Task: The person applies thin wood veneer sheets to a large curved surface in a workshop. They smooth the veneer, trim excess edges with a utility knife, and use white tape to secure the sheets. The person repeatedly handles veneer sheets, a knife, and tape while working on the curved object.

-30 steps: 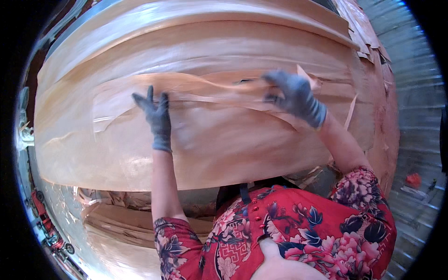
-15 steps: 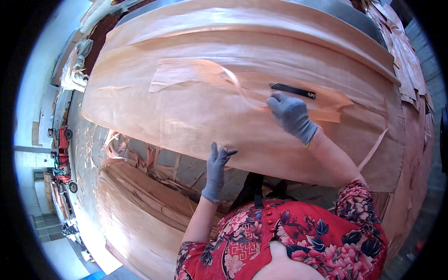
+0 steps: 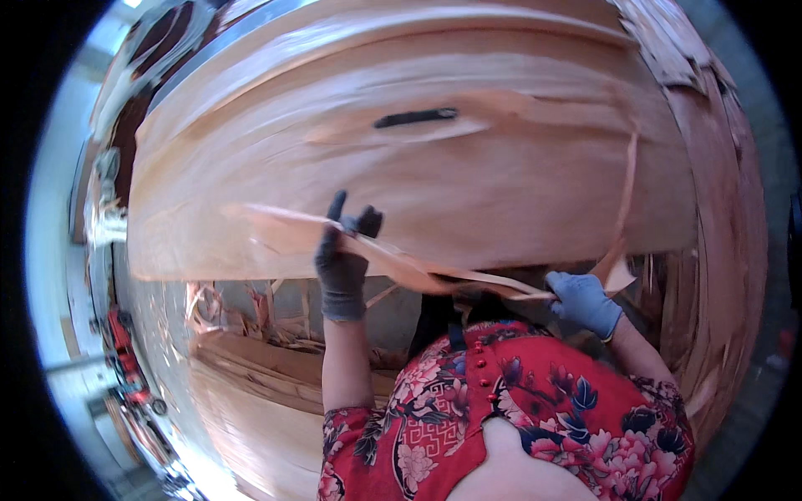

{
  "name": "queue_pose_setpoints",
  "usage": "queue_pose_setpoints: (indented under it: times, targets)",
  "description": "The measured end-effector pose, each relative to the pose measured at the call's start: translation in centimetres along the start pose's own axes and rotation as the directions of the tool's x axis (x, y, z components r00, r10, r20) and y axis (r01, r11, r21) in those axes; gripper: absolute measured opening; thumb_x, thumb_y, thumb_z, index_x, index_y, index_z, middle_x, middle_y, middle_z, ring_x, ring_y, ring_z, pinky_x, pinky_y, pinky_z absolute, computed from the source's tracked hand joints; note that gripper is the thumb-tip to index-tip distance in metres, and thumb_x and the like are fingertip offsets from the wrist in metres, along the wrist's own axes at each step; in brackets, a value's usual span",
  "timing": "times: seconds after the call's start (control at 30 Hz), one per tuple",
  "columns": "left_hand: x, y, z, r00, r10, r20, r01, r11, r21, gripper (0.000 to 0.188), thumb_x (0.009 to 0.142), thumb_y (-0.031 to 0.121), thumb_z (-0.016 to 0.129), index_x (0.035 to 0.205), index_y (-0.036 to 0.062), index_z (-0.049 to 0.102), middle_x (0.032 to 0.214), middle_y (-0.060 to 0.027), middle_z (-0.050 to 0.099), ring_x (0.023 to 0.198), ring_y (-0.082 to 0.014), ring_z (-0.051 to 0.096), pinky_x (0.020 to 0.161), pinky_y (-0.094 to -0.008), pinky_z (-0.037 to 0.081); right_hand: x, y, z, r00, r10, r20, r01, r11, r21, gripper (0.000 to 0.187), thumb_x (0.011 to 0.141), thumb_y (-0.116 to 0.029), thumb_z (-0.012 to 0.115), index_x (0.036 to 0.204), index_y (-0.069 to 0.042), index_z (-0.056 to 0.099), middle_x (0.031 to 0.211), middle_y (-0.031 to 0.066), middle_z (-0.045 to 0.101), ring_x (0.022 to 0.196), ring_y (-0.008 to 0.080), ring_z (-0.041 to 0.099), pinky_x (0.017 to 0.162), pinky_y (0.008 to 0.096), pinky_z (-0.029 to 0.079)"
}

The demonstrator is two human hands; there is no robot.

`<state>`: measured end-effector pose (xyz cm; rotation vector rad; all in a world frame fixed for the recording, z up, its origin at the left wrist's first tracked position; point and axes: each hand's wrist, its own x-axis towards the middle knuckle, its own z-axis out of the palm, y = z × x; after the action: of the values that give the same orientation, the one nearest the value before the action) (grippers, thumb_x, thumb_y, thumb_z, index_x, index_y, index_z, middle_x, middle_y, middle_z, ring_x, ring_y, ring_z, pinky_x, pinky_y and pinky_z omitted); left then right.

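Observation:
A long, thin strip of wood veneer (image 3: 405, 269) stretches between my hands above the near edge of the veneer sheet (image 3: 501, 192). My left hand (image 3: 341, 267), in a grey glove, pinches it, with the thumb and fingers on either side; a loose end trails off to the left. My gloved right hand (image 3: 585, 302) is closed round the strip beyond the sheet's near edge, close to my body. From there another narrow length of veneer (image 3: 628, 192) rises along the right of the sheet. A black cutter-like tool (image 3: 416, 118) lies on the sheet, apart from both hands.
Stacked veneer sheets (image 3: 259, 363) stand low at the near left, with torn scraps (image 3: 251, 309) on the floor beside them. Rough veneer pieces (image 3: 668, 42) line the right side. A red wheeled machine (image 3: 127, 363) stands far left.
The loose veneer pieces have been lifted off the sheet and drawn toward me. My right hand has moved back near my body, gripping veneer; my left hand has risen over the sheet and taken hold.

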<state>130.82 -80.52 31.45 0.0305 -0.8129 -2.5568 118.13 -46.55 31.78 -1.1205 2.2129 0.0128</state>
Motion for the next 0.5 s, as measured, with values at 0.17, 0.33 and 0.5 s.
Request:
queue_pose_setpoints:
  times: [0.17,0.33,0.5]
  targets:
    - [-0.5,-12.5,6.9,0.925,-0.363,-0.115,0.38,0.9,0.215,0.061,0.084,0.012,0.054,0.133,-0.0051,0.022,0.077,-0.0084,0.058,0.09,-0.0251,0.059,0.096,-0.0408,0.038,-1.5,1.6,5.1,0.754,-0.112,-0.647,0.402,0.858,0.319,0.108,0.049,-0.046,0.079,0.129,0.007,0.028,0.127,0.0262,0.04,0.117,0.0388,0.04,0.098,0.0397,0.03]
    - [2.1,-22.1,10.4,0.923,-0.382,0.044,0.343,0.87,0.353,0.053,0.084,0.007,0.051,0.129,-0.0073,0.028,0.076,-0.0102,0.056,0.076,-0.0193,0.056,0.091,-0.0365,0.042,3.6,-0.7,10.3,0.918,-0.029,-0.396,0.397,0.098,0.913,0.062,0.07,-0.029,0.07,0.119,0.0,0.045,0.102,0.0143,0.059,0.092,0.021,0.056,0.08,0.0319,0.045]
    - [6.6,-26.7,8.7,0.909,-0.405,0.095,0.222,0.665,0.713,0.046,0.083,0.005,0.049,0.125,-0.0065,0.035,0.077,-0.0092,0.056,0.074,-0.0179,0.055,0.068,-0.0288,0.045,3.2,2.0,14.9,0.989,0.061,-0.131,0.144,-0.47,0.871,0.029,0.08,-0.013,0.058,0.106,-0.001,0.055,0.088,0.003,0.06,0.076,0.0129,0.057,0.066,0.0249,0.047]
